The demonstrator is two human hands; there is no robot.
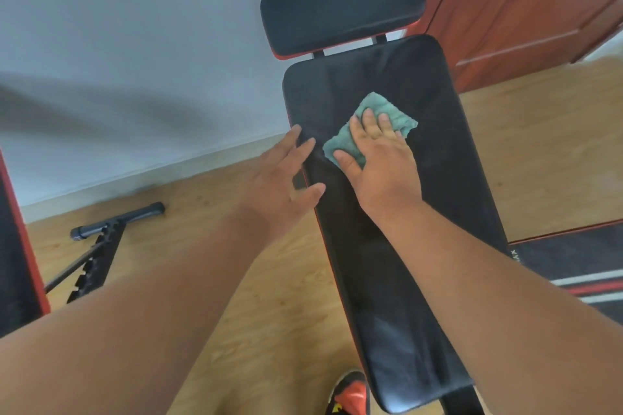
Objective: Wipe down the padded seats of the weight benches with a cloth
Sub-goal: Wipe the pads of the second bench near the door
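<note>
Bench: long black pad point(404, 246) runs away from the viewer; a separate black head pad point(342, 8) with a red underside sits at its far end.
Cloth: teal cloth point(367, 126) lies flat on the far half of the long pad, toward its left edge.
Right hand point(381, 162): palm down on the cloth, fingers straight and spread, pressing it to the pad.
Left hand point(286, 178): fingers straight and apart, gripping nothing, fingertips at the pad's left edge beside the cloth.
Floor: wood floor point(236, 280); black frame point(101, 246) lies at left; mat point(580, 266) at right; shoe point(350, 394) near the bench's near end.
Background: pale wall point(135, 44), red door point(522, 10).
</note>
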